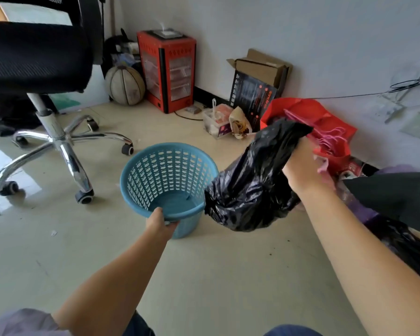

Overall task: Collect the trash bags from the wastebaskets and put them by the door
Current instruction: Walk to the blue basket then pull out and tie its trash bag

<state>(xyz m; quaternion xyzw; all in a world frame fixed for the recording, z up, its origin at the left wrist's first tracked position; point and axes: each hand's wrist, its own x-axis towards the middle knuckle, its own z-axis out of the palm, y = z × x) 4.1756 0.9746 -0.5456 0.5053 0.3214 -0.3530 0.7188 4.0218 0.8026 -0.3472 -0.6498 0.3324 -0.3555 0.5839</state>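
Observation:
A blue perforated plastic wastebasket (165, 175) stands on the floor, tilted toward me, with nothing visible inside. My left hand (159, 221) grips its near rim. A filled black trash bag (250, 185) hangs just right of the basket, lifted clear of it. My right hand (301, 168) grips the bag's gathered neck, whose loose top (289, 132) sticks up above my fist.
A black office chair with a chrome wheeled base (58, 146) stands at the left. Against the wall are a red heater (167, 69), a ball (124, 85), a cardboard box (257, 93) and a red bag (325, 127). Dark bags (403, 238) lie at the right.

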